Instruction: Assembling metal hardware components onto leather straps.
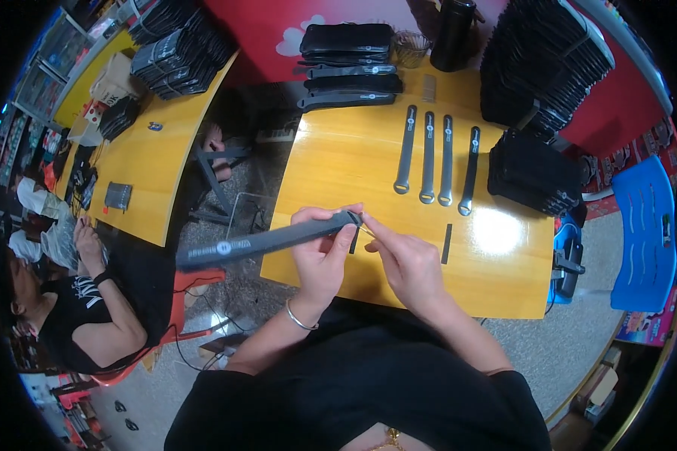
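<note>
My left hand (320, 259) is closed around a bundle of flat black straps (256, 242) with pale lettering, its long end sticking out to the left past the table edge. At the bundle's right end, my right hand (414, 270) pinches a thin yellowish rubber band (366, 231), partly hidden by the fingers. Beyond my hands, several single black straps (429, 159) with slotted ends lie side by side on the yellow table (338, 161). A short dark strip (447, 244) lies to the right of my right hand.
Strap bundles (350, 90) lie at the table's back left, near a wire basket (411, 49) and black bottle (453, 34). Tall black stacks (541, 68) stand back right, a lower stack (534, 174) nearer. A person (90, 301) sits left at another yellow table (147, 158); a blue chair (645, 233) stands right.
</note>
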Demonstrator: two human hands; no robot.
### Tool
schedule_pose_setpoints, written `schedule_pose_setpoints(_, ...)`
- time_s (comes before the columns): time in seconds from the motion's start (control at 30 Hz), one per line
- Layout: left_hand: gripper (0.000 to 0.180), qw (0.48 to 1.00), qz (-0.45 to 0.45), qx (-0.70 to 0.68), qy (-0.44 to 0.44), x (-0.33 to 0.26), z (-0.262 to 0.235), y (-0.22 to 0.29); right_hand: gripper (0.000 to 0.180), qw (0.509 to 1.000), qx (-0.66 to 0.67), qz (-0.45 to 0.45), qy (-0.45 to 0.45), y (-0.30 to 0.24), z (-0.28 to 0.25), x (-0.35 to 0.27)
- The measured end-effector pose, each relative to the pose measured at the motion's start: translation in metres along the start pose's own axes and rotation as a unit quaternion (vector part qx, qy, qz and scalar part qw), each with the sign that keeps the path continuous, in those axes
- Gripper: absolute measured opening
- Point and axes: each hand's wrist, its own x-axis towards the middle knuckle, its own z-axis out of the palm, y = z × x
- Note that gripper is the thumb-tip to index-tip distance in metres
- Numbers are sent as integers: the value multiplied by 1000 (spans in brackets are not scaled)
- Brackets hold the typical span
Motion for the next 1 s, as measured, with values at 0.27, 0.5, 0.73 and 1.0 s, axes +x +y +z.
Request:
schedule_pose_setpoints(0.27,34,999,30,19,3,2,4,-1,42,999,-10,-10,39,5,8,0)
schedule_pose_setpoints(0.5,36,986,106,125,-22,4,2,3,43,999,-16,0,32,-2,8,5)
schedule_pose_setpoints(0.73,35,995,48,87,-10,6,4,6,38,960,234,157,-5,-9,11,11)
schedule_pose_setpoints(1.0,35,998,-17,8,65,2,10,5,30,951,269,150,32,-7,23,8)
